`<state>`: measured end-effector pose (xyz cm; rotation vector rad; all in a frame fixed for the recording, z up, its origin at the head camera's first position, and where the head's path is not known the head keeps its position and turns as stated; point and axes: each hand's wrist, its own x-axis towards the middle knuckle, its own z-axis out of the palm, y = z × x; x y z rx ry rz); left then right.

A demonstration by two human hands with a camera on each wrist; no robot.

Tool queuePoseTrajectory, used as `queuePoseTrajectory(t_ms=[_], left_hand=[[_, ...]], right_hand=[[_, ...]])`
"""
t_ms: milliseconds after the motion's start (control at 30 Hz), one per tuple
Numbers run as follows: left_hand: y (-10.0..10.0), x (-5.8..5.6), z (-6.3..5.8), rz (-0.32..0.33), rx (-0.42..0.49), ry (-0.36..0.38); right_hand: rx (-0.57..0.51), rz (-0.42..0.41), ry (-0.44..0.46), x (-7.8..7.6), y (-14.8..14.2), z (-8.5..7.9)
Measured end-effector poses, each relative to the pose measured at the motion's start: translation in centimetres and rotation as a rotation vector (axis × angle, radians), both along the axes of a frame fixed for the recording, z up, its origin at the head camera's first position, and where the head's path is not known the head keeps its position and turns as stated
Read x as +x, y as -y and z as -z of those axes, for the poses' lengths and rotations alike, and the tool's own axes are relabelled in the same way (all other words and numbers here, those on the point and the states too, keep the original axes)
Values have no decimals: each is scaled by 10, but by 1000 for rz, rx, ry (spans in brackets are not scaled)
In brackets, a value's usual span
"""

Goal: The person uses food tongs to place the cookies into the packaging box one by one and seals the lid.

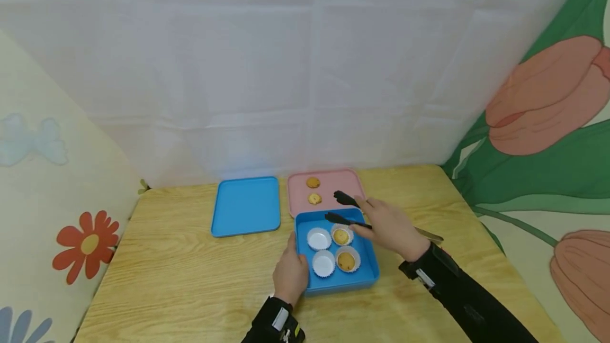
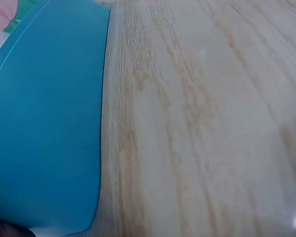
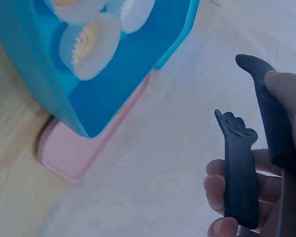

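Observation:
A pair of tongs [image 1: 351, 222] with black tips is held in my right hand [image 1: 388, 226], its two arms spread apart above the far right part of a blue box [image 1: 367, 274]. In the right wrist view, fingers and thumb wrap the black tongs [image 3: 240, 182], with nothing between the tips. My left hand [image 1: 290, 274] rests along the box's left outer wall, its fingers extended. Inside the box stand several white paper cups. Each right-hand cup holds a cookie [image 1: 346, 261]; both left-hand cups, such as the near paper cup [image 1: 324, 263], hold nothing.
Behind the box lies a pink tray [image 1: 297, 205] with two cookies, one a round cookie [image 1: 313, 182]; the box hides its near edge. A flat blue tray [image 1: 245, 208] lies to the left on the wooden table [image 1: 190, 279]. A white cloth [image 1: 229, 68] hangs behind.

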<state>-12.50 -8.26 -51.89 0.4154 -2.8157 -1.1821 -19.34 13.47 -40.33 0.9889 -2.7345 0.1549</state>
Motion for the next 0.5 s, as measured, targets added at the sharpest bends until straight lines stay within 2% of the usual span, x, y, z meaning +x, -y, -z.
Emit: queuePoseTrajectory(t_ms=[300, 500], left_hand=[[0, 0, 1, -4, 6, 3], [-1, 0, 1, -10, 1, 4]], right_hand=[[12, -4, -19, -40, 28, -12], [47, 54, 84, -62, 44, -15]])
